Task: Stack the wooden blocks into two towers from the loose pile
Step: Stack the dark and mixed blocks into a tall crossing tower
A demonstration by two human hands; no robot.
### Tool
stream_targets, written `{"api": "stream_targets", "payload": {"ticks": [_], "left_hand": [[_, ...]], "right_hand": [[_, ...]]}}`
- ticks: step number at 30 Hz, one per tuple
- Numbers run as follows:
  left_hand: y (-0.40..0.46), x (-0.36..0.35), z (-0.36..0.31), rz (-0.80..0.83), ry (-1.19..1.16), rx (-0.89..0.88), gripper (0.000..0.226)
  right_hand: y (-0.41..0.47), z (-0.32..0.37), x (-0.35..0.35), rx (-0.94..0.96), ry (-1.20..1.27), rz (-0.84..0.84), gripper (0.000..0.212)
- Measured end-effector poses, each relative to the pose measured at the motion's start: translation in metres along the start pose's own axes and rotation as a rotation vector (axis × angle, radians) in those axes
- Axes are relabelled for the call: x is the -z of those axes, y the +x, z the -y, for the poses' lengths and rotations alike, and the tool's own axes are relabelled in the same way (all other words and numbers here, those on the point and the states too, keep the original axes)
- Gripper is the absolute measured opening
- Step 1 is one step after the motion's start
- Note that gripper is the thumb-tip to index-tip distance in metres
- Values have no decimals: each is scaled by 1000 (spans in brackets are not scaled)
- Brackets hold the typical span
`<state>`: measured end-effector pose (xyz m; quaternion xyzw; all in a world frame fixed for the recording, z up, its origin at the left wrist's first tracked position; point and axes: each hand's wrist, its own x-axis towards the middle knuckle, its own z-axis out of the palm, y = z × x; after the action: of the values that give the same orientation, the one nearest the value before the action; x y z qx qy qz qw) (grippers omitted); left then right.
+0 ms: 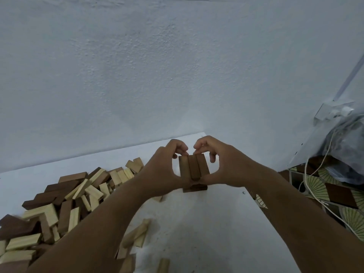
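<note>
A short tower of dark brown wooden blocks (194, 169) stands near the far right corner of the white table (197, 223). Its top layer is three blocks side by side. My left hand (163, 170) curls round the tower's left side, fingertips at the far end of the top layer and thumb at the near end. My right hand (218, 164) mirrors it on the right side. A loose pile of light and dark blocks (65, 200) spreads over the table's left part.
A few stray light blocks (140, 234) lie under my left forearm. A pale wall rises right behind the table. Off the right edge are a patterned floor (319, 190), a white cable (315, 166) and a plastic bag (344, 146).
</note>
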<state>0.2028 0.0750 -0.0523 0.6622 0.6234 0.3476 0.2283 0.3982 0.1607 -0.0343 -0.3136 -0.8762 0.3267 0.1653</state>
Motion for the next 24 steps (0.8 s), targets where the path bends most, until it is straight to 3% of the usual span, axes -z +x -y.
{"api": "stream_targets", "payload": {"ticks": [11, 24], "left_hand": [[26, -10, 24, 95, 23, 142, 82], [26, -15, 38, 92, 47, 105, 89]], "right_hand": [[26, -29, -7, -90, 30, 90, 70], [28, -34, -8, -81, -22, 84, 73]]}}
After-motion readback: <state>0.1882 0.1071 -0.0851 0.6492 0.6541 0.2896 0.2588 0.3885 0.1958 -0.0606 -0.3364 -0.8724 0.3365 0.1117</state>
